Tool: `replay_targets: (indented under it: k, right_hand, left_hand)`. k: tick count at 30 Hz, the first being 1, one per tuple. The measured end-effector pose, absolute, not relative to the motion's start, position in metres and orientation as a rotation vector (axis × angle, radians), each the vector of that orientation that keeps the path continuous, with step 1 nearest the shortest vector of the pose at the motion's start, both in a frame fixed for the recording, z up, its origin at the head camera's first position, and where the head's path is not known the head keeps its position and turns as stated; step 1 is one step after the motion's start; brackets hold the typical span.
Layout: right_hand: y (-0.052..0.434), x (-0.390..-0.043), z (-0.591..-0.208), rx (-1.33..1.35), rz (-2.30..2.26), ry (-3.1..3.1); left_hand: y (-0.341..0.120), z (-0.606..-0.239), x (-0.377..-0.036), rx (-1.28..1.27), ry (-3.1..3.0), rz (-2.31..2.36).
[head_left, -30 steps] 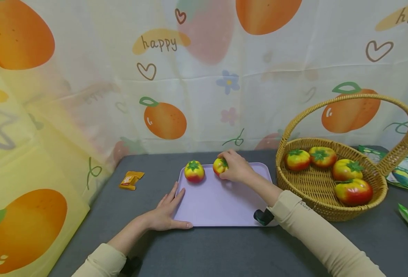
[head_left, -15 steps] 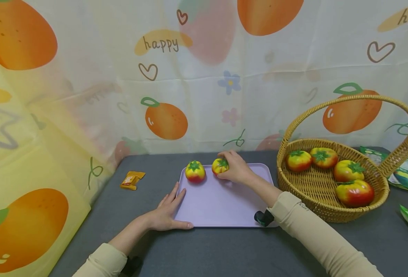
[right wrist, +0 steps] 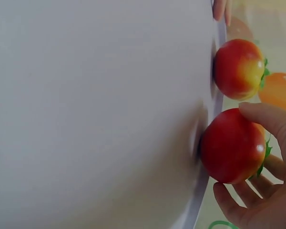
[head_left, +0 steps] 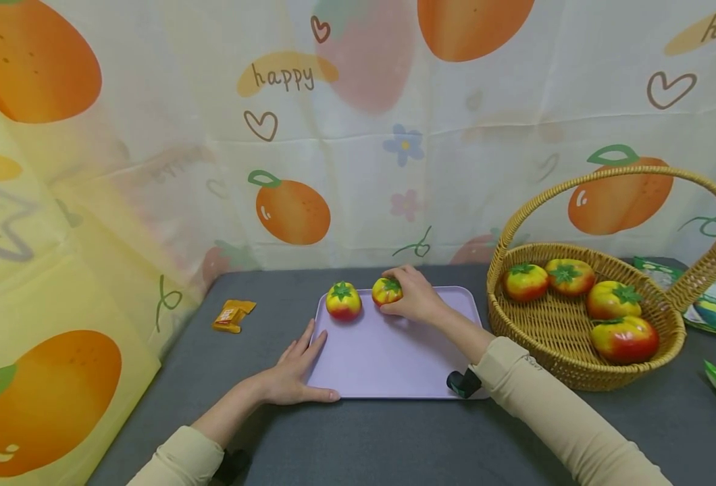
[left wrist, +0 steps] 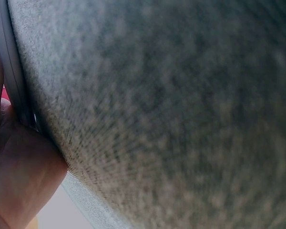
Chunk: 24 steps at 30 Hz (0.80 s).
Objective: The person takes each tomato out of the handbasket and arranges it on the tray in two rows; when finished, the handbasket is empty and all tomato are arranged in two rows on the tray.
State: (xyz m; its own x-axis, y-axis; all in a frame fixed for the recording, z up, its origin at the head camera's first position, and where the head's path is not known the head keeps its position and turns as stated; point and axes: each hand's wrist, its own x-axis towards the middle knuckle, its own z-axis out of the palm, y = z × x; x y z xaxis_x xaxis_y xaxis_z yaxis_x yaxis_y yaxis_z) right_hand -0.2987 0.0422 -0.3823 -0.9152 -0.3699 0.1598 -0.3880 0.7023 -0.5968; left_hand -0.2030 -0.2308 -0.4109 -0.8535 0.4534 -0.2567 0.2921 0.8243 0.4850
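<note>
My left hand (head_left: 288, 378) lies at the left end of a lilac tray (head_left: 394, 358), fingers spread along its side and thumb on the front edge. In the left wrist view, part of that hand (left wrist: 24, 167) is seen against the tray's rim (left wrist: 12, 67). My right hand (head_left: 415, 295) holds a red-and-yellow tomato (head_left: 384, 290) with a green leafy top between thumb and fingers, at the tray's back edge. From the right wrist, this tomato (right wrist: 233, 148) appears low on the tray. A second tomato (head_left: 343, 302) sits to its left, a small gap apart.
A wicker basket (head_left: 552, 351) with a tall handle stands right of the tray, several tomatoes inside. An orange wrapped snack (head_left: 233, 315) lies to the left. Green packets (head_left: 713, 307) rest behind and right of the basket. A printed cloth (head_left: 358, 169) hangs behind the table.
The held tomato has shifted very slightly left and more of its green top shows. My left hand stays in place on the tray; the whole head view drifts slightly.
</note>
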Motion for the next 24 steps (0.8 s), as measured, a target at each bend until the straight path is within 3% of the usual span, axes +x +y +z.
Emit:
replay_targets:
  k: [24]
  right_hand:
    - [0.066,-0.279,-0.366,0.571,1.172,-2.782]
  left_hand:
    - [-0.230,-0.411,-0.202,0.608,2.668,0.625]
